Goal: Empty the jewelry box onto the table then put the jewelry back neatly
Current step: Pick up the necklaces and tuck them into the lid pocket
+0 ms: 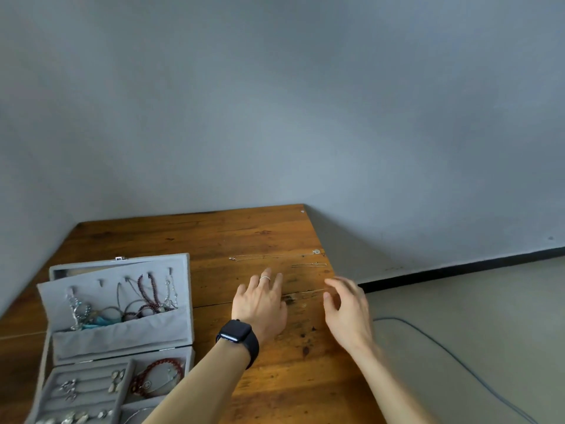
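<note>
Two fine chains (275,256), limp, light and tangle-prone, so best pinched by one end, lie near the tabletop's right edge, well apart from the jewelry box (122,335) at its left, while the left hand (260,304) spreads flat beside them and the blurred right hand (348,307) curls, grip unclear.

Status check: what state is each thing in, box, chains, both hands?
jewelry box: open, lid upright, jewelry inside.
long chain: laid straight on the table.
short chain: laid straight, apart from it.
left hand: fingers straight, flat on table.
right hand: blurred, fingers curled, grip unclear.
</note>
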The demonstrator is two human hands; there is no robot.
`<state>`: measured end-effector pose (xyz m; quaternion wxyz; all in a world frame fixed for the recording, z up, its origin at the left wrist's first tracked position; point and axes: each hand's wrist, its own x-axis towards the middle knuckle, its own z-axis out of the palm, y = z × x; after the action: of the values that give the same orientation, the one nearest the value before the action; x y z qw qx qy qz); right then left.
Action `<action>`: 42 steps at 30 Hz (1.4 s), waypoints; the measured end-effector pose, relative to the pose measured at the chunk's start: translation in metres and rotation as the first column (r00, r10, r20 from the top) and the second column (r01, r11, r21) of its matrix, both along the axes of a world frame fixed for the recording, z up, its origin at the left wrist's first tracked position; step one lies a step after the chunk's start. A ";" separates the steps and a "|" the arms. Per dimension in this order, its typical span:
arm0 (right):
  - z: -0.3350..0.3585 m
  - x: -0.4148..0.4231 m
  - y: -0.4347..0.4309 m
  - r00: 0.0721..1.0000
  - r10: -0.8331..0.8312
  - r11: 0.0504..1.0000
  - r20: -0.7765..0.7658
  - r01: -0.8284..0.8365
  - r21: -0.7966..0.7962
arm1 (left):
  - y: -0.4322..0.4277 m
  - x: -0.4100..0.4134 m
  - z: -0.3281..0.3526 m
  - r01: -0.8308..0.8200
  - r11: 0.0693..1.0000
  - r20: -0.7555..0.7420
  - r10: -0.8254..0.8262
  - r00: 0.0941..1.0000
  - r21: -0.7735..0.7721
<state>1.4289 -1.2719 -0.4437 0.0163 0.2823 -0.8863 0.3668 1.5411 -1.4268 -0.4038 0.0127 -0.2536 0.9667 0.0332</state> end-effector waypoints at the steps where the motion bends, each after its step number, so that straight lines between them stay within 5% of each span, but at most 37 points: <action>1: 0.003 0.016 0.010 0.999 0.014 1.000 -0.036 -0.014 -0.007 | 0.005 0.011 0.004 0.005 1.000 -0.016 -0.005 1.000 0.007; 7: 0.022 0.113 0.067 0.974 0.108 0.994 -0.200 -0.112 -0.008 | 0.034 0.100 0.021 0.055 0.998 -0.145 -0.055 0.988 -0.004; 22: -0.003 0.295 0.136 0.948 0.259 0.961 -0.183 -0.271 -0.045 | 0.089 0.347 -0.003 -0.136 0.989 -0.483 0.151 0.863 0.066; 26: -0.013 0.315 0.128 0.929 0.337 0.938 -0.153 -0.345 -0.030 | 0.092 0.374 -0.018 -0.133 0.987 -0.541 0.162 0.825 0.094; 33: -0.007 0.332 0.100 0.891 0.404 0.912 -0.208 -0.409 0.020 | 0.094 0.389 -0.049 -0.201 0.977 -0.396 0.212 0.893 0.070; 42: 0.001 0.339 0.077 0.904 0.374 0.926 -0.208 -0.376 0.032 | 0.098 0.392 -0.069 -0.249 0.968 -0.493 0.214 0.843 -0.006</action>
<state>1.7679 -1.1946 -0.4430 0.0404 0.4846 -0.8069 0.3353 1.9327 -1.3286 -0.4731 -0.2449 -0.3522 0.9011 0.0637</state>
